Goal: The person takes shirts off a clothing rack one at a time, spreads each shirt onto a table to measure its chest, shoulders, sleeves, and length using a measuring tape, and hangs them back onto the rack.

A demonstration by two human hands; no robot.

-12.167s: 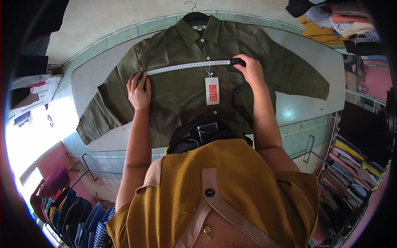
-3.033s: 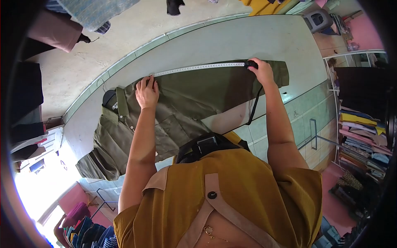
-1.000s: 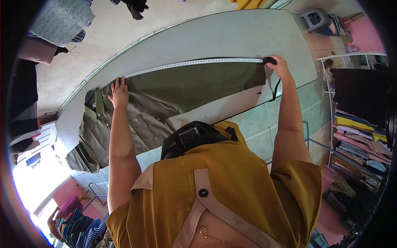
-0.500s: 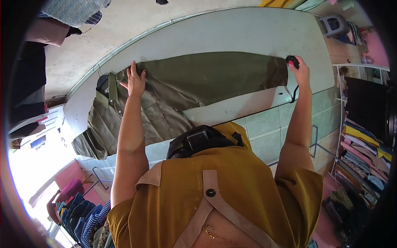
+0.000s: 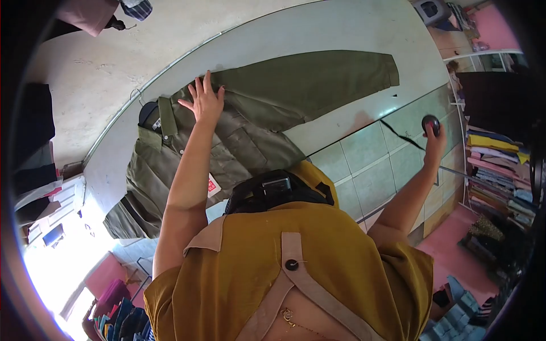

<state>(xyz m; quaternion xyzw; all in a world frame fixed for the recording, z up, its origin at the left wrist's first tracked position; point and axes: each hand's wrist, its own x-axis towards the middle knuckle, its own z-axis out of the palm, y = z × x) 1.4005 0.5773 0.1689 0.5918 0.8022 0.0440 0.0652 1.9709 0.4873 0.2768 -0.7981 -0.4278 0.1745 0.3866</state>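
An olive-green long-sleeved shirt (image 5: 239, 131) lies on a white tabletop (image 5: 352, 28), one sleeve stretched out to the right. My left hand (image 5: 206, 102), fingers spread, rests flat near the shirt's shoulder. A dark hanger (image 5: 149, 115) with a wire hook shows at the collar. A white and red tag (image 5: 213, 185) hangs by the shirt's front, partly behind my left forearm. Off the table's near edge, my right hand (image 5: 435, 142) is closed around a small black rounded device (image 5: 430, 124). A black strap (image 5: 401, 134) swings beside that hand; its attachment is unclear.
A black waist bag (image 5: 278, 190) sits at my waist, against the near table edge. Pale tiles (image 5: 367, 165) face the side below the tabletop. On the right stands a rack with folded clothes (image 5: 495, 176). More clothes (image 5: 119, 312) are at lower left.
My right hand has moved from the sleeve's cuff toward me and off the table, with the black device. The strap has swung left. My left hand stays on the shirt; the view has shifted.
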